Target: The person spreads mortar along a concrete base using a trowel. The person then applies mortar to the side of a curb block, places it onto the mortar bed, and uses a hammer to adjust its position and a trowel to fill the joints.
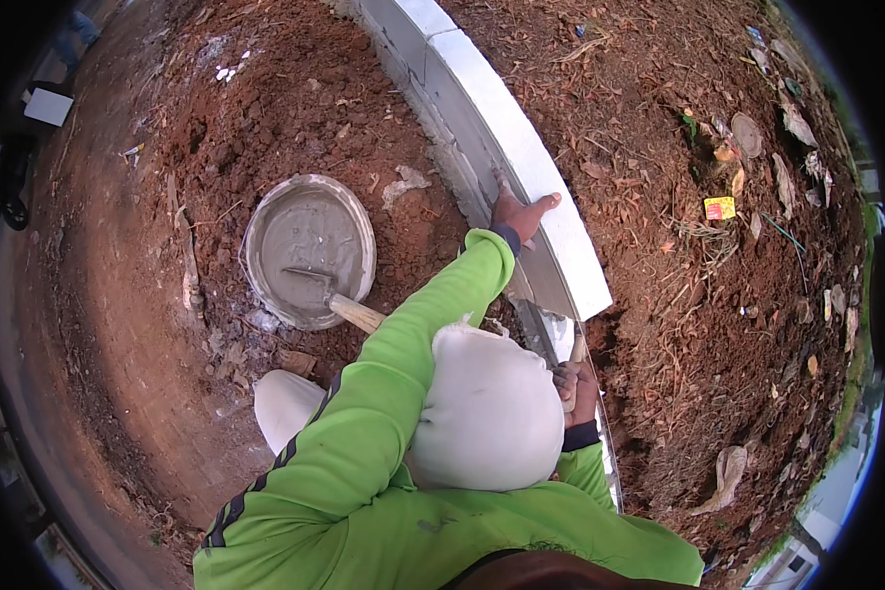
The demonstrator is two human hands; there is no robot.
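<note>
From my station I see the left hand [517, 215] spread against the block [570, 246], thumb on its white top, at the wall's [418, 18] near end. The right hand [582, 389], just past the block, is clenched round a wooden handle [578, 347]. Leftward, a trowel [356, 313] rests in a mortar [310, 228] bucket [368, 246].

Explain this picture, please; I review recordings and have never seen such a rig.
There is no machine: a person works barehanded, seen from the left of two head-worn fisheye cameras looking down, so straight edges bend. The left hand lies against the white-topped wall, its thumb over the top. The right hand grips a tan handle; what it belongs to is unclear. On the reddish soil sits a bucket of grey paste, with a trowel in it.
</note>
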